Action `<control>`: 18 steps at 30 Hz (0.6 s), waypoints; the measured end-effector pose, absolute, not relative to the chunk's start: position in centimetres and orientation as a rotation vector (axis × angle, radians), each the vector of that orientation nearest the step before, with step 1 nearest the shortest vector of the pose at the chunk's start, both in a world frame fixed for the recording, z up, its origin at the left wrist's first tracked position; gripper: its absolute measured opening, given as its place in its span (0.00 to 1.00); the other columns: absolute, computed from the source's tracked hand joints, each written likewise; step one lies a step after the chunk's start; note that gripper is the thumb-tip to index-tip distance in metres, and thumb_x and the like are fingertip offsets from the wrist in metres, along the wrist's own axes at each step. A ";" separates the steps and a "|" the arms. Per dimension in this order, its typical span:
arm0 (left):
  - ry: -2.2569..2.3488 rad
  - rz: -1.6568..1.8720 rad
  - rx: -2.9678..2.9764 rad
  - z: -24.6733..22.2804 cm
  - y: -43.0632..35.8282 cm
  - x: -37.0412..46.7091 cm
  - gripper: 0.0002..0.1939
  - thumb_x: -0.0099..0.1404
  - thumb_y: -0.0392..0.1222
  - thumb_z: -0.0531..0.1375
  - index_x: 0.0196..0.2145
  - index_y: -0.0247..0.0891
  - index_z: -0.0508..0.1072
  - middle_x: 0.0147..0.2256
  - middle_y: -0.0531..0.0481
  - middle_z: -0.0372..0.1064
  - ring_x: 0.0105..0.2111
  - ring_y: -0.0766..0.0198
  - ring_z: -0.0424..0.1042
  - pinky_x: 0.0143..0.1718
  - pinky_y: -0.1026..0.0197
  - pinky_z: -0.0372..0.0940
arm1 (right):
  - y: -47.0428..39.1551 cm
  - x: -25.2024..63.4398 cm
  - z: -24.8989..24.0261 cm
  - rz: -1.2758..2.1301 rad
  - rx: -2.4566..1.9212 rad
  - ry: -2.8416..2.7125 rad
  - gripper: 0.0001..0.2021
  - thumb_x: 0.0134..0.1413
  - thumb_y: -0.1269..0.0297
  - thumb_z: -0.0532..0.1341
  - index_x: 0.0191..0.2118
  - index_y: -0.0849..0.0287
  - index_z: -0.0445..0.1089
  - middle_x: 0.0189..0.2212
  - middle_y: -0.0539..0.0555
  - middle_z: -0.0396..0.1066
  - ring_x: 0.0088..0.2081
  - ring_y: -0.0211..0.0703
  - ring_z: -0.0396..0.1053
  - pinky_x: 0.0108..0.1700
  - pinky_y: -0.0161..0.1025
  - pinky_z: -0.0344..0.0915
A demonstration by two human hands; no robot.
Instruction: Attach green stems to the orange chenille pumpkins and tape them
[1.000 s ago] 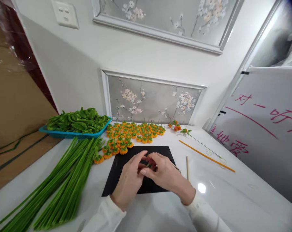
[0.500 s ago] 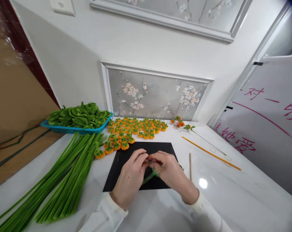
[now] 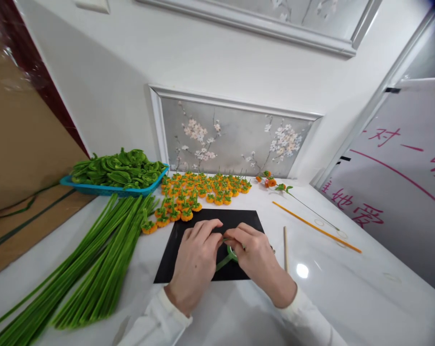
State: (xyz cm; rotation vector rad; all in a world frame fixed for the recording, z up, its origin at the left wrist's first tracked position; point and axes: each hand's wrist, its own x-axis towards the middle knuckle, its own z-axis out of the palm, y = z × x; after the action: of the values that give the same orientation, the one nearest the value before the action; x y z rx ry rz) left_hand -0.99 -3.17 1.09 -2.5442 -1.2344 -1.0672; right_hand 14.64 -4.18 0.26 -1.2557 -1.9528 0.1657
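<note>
My left hand and my right hand meet fingertip to fingertip above a black mat. Both are pinched together on something small, mostly hidden between the fingers. Beneath them a green tape roll lies on the mat, partly covered by my right hand, with a green strip running from it toward my left hand. Several small orange pumpkin shapes with green tops stand just behind the mat.
At the left are a blue tray of green leaf shapes and long green fuzzy stems. On the right lie a wooden stick, an orange stem and a flower sprig. A wall stands behind.
The view has shifted slightly. My hands are still together, with the fingertips a little changed in position, and more of the green tape roll shows between them.
</note>
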 end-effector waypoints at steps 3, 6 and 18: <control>-1.255 -1.112 -2.629 1.3 -3.0 -1.1 0.12 0.63 0.28 0.52 0.31 0.38 0.73 0.44 0.45 0.71 0.45 0.55 0.69 0.41 0.53 0.64 | -4.3 14.7 0.3 0.045 -1.285 -2.001 0.12 0.60 0.73 0.54 0.36 0.55 0.74 0.29 0.53 0.69 0.31 0.40 0.67 0.36 0.36 0.60; -1.259 -1.178 -2.721 1.2 -2.8 -1.2 0.12 0.64 0.29 0.51 0.31 0.38 0.73 0.44 0.45 0.71 0.44 0.56 0.70 0.43 0.52 0.63 | -4.3 15.0 0.3 0.027 -1.274 -2.013 0.11 0.61 0.72 0.54 0.35 0.55 0.74 0.30 0.53 0.70 0.32 0.41 0.68 0.39 0.38 0.60; -1.352 -1.424 -2.897 1.8 -2.8 -1.3 0.10 0.64 0.31 0.52 0.30 0.38 0.71 0.37 0.48 0.69 0.36 0.63 0.70 0.38 0.62 0.64 | -4.5 15.3 1.1 0.541 -1.212 -1.721 0.08 0.52 0.70 0.62 0.39 0.54 0.72 0.27 0.49 0.71 0.31 0.41 0.68 0.37 0.37 0.65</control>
State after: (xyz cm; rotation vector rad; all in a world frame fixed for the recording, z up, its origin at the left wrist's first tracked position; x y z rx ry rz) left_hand -1.34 -2.80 1.82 -2.8970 -1.3522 -1.4243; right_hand 15.34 -4.52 1.15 -1.2122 -1.7208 0.5408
